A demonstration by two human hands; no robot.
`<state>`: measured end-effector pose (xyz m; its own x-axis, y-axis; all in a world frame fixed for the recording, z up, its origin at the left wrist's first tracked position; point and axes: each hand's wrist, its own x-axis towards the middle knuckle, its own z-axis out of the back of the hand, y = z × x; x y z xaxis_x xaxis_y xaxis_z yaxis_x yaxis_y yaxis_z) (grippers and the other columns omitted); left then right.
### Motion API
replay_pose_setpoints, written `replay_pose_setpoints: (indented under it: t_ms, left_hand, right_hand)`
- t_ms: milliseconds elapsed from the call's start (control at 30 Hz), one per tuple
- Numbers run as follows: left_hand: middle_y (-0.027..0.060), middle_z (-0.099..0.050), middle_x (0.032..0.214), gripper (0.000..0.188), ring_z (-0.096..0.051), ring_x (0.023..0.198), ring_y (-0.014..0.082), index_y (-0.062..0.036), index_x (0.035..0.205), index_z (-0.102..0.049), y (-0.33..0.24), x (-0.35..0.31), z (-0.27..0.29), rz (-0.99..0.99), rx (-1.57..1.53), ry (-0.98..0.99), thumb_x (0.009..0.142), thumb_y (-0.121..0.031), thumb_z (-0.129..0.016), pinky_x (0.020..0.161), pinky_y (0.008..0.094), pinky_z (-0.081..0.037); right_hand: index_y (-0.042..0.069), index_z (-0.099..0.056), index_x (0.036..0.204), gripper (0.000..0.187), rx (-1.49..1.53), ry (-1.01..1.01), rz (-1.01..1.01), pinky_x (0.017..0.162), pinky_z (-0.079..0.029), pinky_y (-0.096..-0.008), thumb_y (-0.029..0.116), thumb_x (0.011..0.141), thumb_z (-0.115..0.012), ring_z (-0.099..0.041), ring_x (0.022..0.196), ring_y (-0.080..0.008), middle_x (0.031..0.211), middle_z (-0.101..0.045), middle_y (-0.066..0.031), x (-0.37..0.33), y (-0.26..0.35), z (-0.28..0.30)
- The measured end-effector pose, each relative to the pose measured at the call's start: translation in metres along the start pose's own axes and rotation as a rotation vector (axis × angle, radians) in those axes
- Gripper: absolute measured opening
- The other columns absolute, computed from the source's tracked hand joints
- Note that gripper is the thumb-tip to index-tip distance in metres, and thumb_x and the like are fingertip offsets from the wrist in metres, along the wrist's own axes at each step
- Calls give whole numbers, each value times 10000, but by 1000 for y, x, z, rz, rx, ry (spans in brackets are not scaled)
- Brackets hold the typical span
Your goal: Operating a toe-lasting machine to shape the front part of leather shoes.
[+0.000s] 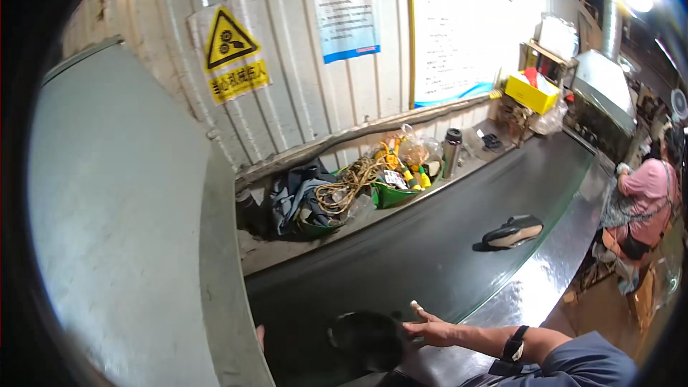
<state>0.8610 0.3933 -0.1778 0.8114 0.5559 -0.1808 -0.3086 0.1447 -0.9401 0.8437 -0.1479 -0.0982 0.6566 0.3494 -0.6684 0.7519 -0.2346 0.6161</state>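
A black, motion-blurred item, probably a shoe, is occupying the near end of a dark conveyor belt; whether it is resting on the belt or being lifted, one cannot tell. The right hand is meeting its right edge, the thumb standing well apart from the fingers — a posture seemingly suiting a broad object — but blur is hiding whether this grip is pinching anything. The left hand is showing only a sliver beside the grey panel, so its grip cannot be judged. Farther along, a black-and-beige shoe is lying alone, well apart from the item, perhaps so that each piece is staying easy to pick up. Coiled cord, a green bin and a steel bottle are sitting on the ledge along the wall — presumably being kept off the belt. A co-worker in pink is standing near the far end.
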Motion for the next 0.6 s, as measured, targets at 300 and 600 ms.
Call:
replay_pose_setpoints:
  t_ms: [300,600]
  left_hand:
    - [170,-704,1122,564,-671,1053,304,28,1173,-651,42,29,20,319,228,-306,725,-253,-847,928,394,-509]
    - [183,-678,1177,665,-653,1097,335,24,1236,-606,44,-11,33,371,348,-416,690,-244,-873,957,426,-505]
  right_hand:
    - [331,-340,1495,680,400,121,-160,1088,-339,-645,106,951,-680,-338,1421,-315,1555,-276,-61,-20,36,27]
    - [341,-327,1528,704,318,104,-77,1109,-334,-668,188,947,-694,-433,1354,-286,1338,-503,-24,-61,44,81]
